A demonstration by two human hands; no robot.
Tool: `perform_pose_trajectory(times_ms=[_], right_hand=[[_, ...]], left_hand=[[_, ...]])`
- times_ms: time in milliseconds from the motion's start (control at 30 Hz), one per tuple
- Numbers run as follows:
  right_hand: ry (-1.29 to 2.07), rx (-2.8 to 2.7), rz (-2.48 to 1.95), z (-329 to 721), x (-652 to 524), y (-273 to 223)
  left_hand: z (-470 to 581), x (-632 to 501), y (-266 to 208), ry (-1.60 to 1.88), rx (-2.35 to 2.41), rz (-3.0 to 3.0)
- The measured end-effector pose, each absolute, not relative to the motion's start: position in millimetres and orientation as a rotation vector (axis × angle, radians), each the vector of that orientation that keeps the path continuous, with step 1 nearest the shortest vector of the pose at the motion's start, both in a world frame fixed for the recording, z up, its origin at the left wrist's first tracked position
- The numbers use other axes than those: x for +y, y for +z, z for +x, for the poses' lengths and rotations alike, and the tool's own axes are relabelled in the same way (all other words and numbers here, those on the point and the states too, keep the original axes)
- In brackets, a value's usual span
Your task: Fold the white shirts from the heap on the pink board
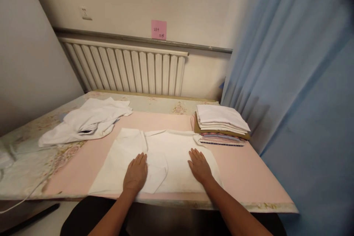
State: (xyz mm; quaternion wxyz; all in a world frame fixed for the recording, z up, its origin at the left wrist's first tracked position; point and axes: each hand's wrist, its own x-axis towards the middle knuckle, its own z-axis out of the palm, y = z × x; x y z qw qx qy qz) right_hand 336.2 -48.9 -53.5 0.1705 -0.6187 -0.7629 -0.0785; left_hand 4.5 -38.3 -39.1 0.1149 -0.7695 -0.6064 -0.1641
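Two hands lay flat on a white garment at the lower middle of the frame.
The left hand [136, 172] pressed on the white garment [179, 164] left of the frame's middle, its grip flat with fingers stretched; the right hand [199, 166] lay palm-down toward the garment's right side, its grip loosely spread. I saw the garment across a pink cloth [249, 177] on the surface [163, 104], just beside a folded stack [222, 121] at centre right. More white clothing [91, 118] lay rumpled at centre left.

Seemingly a home: radiator [138, 72], blue curtain [293, 81], floral tablecloth [160, 106]
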Motion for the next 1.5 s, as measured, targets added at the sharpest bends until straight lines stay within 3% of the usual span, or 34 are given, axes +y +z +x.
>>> perform_pose_trajectory(times_ms=[1500], right_hand=[[-0.362,-2.191,-1.724,337,-46,-60]], left_hand=[[2,-39,-42,-0.524,-1.742,-2.239]])
